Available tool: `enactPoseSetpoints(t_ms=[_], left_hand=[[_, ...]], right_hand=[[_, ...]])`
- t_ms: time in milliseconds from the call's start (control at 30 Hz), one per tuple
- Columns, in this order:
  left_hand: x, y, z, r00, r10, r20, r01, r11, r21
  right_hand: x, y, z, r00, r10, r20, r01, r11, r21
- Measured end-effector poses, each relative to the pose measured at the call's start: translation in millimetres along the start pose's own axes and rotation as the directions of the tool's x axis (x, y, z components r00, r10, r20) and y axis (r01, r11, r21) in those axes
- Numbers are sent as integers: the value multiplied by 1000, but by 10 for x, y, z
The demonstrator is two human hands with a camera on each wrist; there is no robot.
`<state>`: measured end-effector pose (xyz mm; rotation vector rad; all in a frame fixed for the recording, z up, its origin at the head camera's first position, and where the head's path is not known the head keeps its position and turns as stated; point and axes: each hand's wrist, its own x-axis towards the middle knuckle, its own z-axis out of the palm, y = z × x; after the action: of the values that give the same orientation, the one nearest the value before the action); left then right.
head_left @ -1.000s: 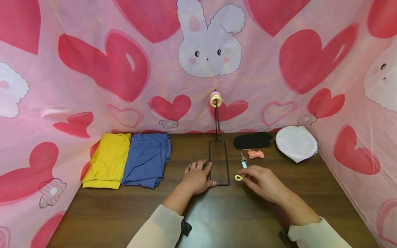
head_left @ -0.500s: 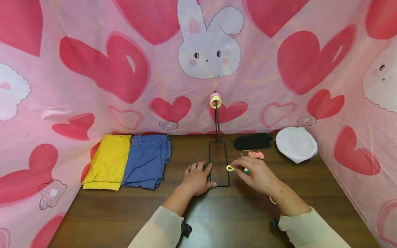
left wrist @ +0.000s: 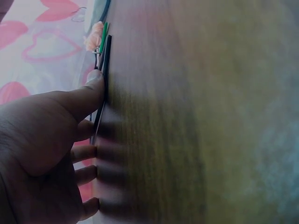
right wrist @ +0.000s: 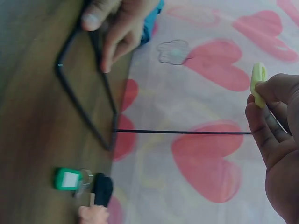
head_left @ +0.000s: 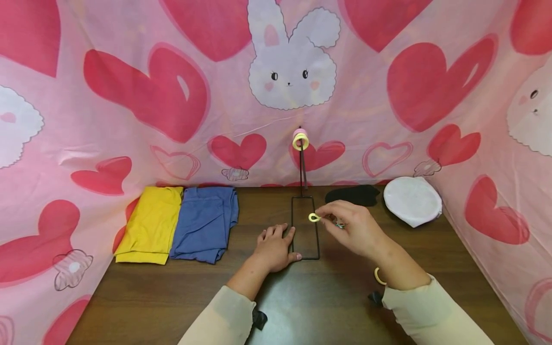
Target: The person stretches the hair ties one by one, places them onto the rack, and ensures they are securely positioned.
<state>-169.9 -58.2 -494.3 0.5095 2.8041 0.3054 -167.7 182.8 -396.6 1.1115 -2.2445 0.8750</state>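
Note:
My right hand (head_left: 355,227) pinches a small yellow ring (head_left: 314,217) between thumb and fingertips, raised above the base of a black wire stand (head_left: 318,239). In the right wrist view the yellow ring (right wrist: 257,84) appears nearly edge-on. My left hand (head_left: 273,251) rests with fingers spread at the left side of the base. Its thumb (left wrist: 96,84) lies over the black wire. At the back, a pink ring (head_left: 299,132) and a yellow ring (head_left: 300,142) hang on the stand's arm. Another pale yellow ring (head_left: 377,277) lies beside my right forearm, partly hidden.
Folded yellow cloth (head_left: 148,225) and blue cloth (head_left: 203,223) lie at left. Toward the back right are a black flat item (head_left: 351,195) and a white round pouch (head_left: 412,200). A key with a green tag (right wrist: 68,179) and a peach cord bundle (right wrist: 93,214) sit near the base.
My right hand has carried the yellow ring up and leftward, from beside the base to above it. Now it hides the peach cord and most of the key in the head view. The left hand stays put.

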Motion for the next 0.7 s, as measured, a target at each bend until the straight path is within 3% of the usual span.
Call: enactPoseSetpoints(t_ms=[267, 700], left_hand=[[8, -3, 0, 1000, -6, 15, 6, 1000, -4], [17, -12, 6, 1000, -7, 18, 7, 1000, 1]], right_hand=[[193, -84, -135, 998, -35, -58, 37, 999, 22], [441, -305, -318, 966, -207, -152, 206, 978, -25]])
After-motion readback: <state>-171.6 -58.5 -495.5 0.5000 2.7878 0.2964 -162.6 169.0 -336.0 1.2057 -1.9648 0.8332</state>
